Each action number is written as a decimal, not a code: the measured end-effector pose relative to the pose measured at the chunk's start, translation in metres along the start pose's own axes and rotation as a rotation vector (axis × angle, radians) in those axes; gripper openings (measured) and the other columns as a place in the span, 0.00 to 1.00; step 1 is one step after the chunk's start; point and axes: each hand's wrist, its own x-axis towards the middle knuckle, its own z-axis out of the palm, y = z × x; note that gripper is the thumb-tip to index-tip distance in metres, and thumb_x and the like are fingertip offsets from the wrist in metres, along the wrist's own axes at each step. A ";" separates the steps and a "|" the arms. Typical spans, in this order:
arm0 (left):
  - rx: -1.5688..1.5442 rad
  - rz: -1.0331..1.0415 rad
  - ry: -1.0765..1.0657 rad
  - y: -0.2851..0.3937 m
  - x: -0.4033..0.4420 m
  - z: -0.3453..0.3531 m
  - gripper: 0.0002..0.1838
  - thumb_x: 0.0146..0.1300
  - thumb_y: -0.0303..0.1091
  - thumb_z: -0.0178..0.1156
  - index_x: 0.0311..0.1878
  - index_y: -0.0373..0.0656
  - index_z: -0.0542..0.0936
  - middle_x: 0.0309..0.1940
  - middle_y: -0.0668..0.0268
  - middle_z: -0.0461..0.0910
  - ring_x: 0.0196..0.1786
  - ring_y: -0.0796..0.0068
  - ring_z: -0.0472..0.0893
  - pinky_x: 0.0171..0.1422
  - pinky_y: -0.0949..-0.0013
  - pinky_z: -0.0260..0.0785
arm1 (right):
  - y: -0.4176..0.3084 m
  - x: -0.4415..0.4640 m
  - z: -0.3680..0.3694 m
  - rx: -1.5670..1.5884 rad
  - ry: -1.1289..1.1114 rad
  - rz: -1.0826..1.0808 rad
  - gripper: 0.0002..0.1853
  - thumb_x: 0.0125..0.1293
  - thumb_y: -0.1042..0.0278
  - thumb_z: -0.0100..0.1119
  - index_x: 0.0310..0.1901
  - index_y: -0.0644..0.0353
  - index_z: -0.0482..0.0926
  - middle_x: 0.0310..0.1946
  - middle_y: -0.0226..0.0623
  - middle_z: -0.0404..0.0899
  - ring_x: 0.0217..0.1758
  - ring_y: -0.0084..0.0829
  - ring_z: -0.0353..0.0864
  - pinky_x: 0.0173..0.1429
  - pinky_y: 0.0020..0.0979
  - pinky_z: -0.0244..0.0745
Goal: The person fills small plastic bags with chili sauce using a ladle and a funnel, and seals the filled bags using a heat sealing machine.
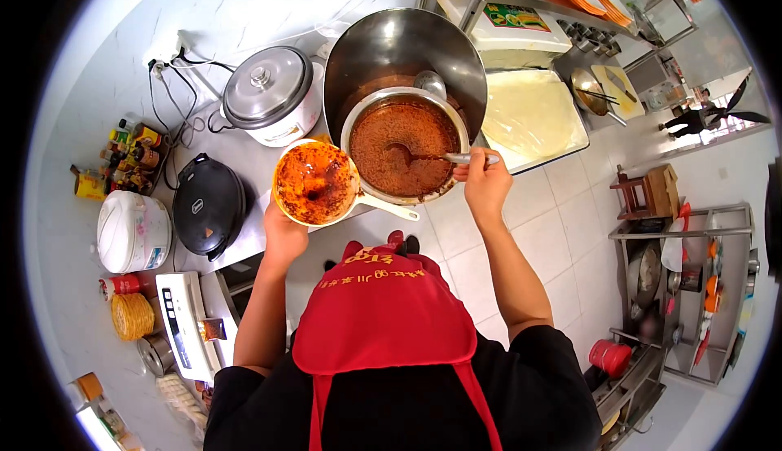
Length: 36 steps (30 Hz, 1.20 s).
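My left hand (285, 227) is closed on the side of a cream plastic dipper (389, 205), a round bowl smeared with red-orange chili oil; its handle points right, away from my hand. In my right hand (484, 180) is the metal handle of a spoon (458, 158), its head sunk in dark red-brown chili sauce (399, 129). The sauce fills a steel basin (350, 117), which sits at the near side of a tall steel pot (383, 39). A second metal ladle (430, 84) rests inside that pot behind the basin.
Left of the pot stand a rice cooker (270, 96), a black electric griddle (209, 206) and a white cooker (134, 231). On the right lies a tray (533, 117) under pale film. A metal bowl with chopsticks (590, 91) is beyond it, and a steel rack (700, 288) stands farther right.
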 end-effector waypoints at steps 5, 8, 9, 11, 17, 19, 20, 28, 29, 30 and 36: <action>0.031 0.034 -0.024 0.005 0.003 0.004 0.15 0.58 0.16 0.60 0.50 0.34 0.81 0.50 0.58 0.83 0.54 0.63 0.81 0.64 0.63 0.68 | -0.026 0.008 -0.015 0.137 0.053 0.063 0.13 0.75 0.68 0.51 0.41 0.73 0.76 0.23 0.42 0.81 0.22 0.28 0.83 0.28 0.28 0.81; -0.121 -0.096 -0.026 0.004 0.011 0.011 0.18 0.55 0.14 0.60 0.49 0.39 0.83 0.54 0.57 0.81 0.61 0.54 0.74 0.69 0.59 0.63 | -0.050 0.013 -0.025 0.164 0.071 -0.020 0.13 0.74 0.68 0.52 0.41 0.73 0.76 0.24 0.43 0.81 0.23 0.28 0.83 0.28 0.29 0.83; -0.100 -0.080 -0.035 0.009 0.016 0.012 0.18 0.55 0.15 0.61 0.49 0.39 0.83 0.54 0.57 0.81 0.61 0.53 0.74 0.68 0.58 0.63 | -0.062 0.012 -0.028 0.183 0.079 -0.005 0.13 0.74 0.68 0.52 0.42 0.73 0.76 0.25 0.44 0.81 0.24 0.29 0.84 0.29 0.30 0.83; -0.101 -0.064 -0.019 0.010 0.022 0.017 0.16 0.56 0.17 0.62 0.49 0.40 0.83 0.53 0.57 0.81 0.60 0.54 0.75 0.67 0.58 0.64 | -0.077 0.015 -0.034 0.181 0.090 -0.028 0.13 0.74 0.68 0.53 0.42 0.73 0.76 0.25 0.44 0.81 0.24 0.29 0.84 0.29 0.30 0.83; -0.126 -0.090 -0.088 0.002 0.035 0.025 0.14 0.58 0.20 0.63 0.49 0.40 0.83 0.50 0.59 0.82 0.58 0.57 0.75 0.64 0.58 0.65 | -0.081 0.022 -0.038 0.197 0.100 -0.033 0.12 0.73 0.68 0.53 0.41 0.73 0.76 0.25 0.45 0.81 0.24 0.31 0.84 0.30 0.31 0.83; -0.113 -0.108 -0.099 -0.002 0.035 0.027 0.15 0.58 0.20 0.64 0.49 0.40 0.83 0.52 0.61 0.79 0.55 0.65 0.77 0.62 0.65 0.69 | -0.062 0.025 -0.035 0.137 0.059 0.001 0.13 0.73 0.68 0.52 0.40 0.74 0.76 0.25 0.45 0.81 0.24 0.32 0.84 0.29 0.31 0.83; -0.114 -0.108 -0.089 -0.002 0.036 0.027 0.15 0.58 0.20 0.64 0.49 0.40 0.83 0.52 0.61 0.79 0.55 0.65 0.77 0.62 0.65 0.69 | -0.056 0.025 -0.033 0.135 0.052 -0.006 0.13 0.73 0.68 0.52 0.40 0.74 0.76 0.25 0.45 0.81 0.24 0.32 0.84 0.29 0.31 0.83; -0.125 -0.150 -0.092 -0.009 0.037 0.027 0.12 0.59 0.22 0.63 0.47 0.40 0.83 0.43 0.59 0.80 0.49 0.57 0.75 0.56 0.59 0.67 | -0.081 0.042 -0.045 0.250 0.109 0.072 0.12 0.70 0.70 0.54 0.38 0.74 0.77 0.24 0.49 0.81 0.22 0.36 0.83 0.28 0.33 0.83; -0.124 -0.150 -0.091 -0.009 0.038 0.027 0.12 0.59 0.22 0.63 0.47 0.40 0.83 0.43 0.59 0.80 0.49 0.57 0.75 0.56 0.59 0.67 | -0.096 0.044 -0.047 0.271 0.121 0.041 0.12 0.70 0.70 0.54 0.38 0.74 0.77 0.24 0.49 0.81 0.22 0.36 0.83 0.28 0.33 0.83; -0.121 -0.143 -0.076 -0.010 0.040 0.028 0.12 0.59 0.22 0.64 0.47 0.40 0.83 0.42 0.60 0.80 0.48 0.57 0.75 0.55 0.59 0.67 | -0.111 0.045 -0.049 0.293 0.133 0.010 0.12 0.70 0.69 0.54 0.39 0.74 0.77 0.24 0.49 0.81 0.22 0.35 0.83 0.28 0.32 0.83; -0.108 -0.122 -0.047 -0.001 0.050 0.028 0.13 0.59 0.23 0.64 0.48 0.40 0.82 0.42 0.59 0.80 0.46 0.57 0.75 0.54 0.59 0.67 | -0.189 0.031 -0.045 0.308 0.038 -0.104 0.12 0.71 0.68 0.55 0.40 0.72 0.78 0.24 0.49 0.80 0.23 0.35 0.84 0.27 0.31 0.83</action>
